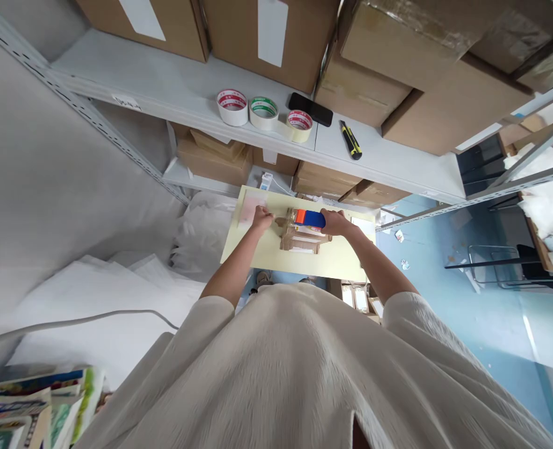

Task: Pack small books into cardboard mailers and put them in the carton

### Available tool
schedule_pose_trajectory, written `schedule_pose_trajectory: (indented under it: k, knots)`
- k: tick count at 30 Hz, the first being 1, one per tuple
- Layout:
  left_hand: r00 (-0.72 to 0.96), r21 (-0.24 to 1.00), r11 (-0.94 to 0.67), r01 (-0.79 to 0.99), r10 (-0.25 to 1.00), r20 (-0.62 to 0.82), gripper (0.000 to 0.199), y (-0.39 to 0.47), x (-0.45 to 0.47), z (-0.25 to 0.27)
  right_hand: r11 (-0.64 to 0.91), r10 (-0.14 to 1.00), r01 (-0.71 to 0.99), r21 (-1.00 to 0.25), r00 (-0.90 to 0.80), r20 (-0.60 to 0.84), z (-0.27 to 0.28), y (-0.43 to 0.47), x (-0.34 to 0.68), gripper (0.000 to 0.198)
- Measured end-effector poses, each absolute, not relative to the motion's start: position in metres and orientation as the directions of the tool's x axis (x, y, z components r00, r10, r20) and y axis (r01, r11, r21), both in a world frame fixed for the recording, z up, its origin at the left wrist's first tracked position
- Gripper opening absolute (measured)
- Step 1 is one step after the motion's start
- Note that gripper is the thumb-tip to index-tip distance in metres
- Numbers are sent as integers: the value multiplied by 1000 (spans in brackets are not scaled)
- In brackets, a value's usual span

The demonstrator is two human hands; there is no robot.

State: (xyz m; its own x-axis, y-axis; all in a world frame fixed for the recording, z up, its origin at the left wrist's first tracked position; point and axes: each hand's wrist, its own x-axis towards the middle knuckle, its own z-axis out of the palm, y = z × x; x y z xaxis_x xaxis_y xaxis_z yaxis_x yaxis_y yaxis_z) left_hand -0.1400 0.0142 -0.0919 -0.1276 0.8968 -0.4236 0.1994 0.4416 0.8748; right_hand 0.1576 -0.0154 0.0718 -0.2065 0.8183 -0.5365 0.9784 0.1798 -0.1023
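Note:
On a pale yellow table (342, 259) lies a small brown cardboard parcel (299, 238). My right hand (336, 222) grips an orange and blue tape dispenser (310, 218) pressed against the parcel's far edge. My left hand (261, 218) rests on the table with its fingers at the parcel's left end, holding down what looks like the tape's end. A pinkish sheet (249, 212) lies under and left of that hand.
A grey metal shelf (173, 87) beyond the table holds three tape rolls (263, 112), a black phone (311, 109) and a yellow-black utility knife (350, 140) in front of cardboard boxes. White plastic bags (201, 240) sit at left, books (33, 405) at lower left, blue floor (487, 312) at right.

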Motion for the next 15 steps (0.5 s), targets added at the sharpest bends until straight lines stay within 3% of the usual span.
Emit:
schedule_pose_trajectory:
  k: [5, 15]
  knots:
    - [-112, 847, 517, 127, 856, -505, 37, 5, -131, -97, 177, 817, 980, -93, -199, -541, 72, -17, 160, 49]
    - [-99, 804, 558, 204, 829, -550, 39, -6, -87, -105, 132, 837, 986, -104, -168, -521, 67, -20, 163, 54]
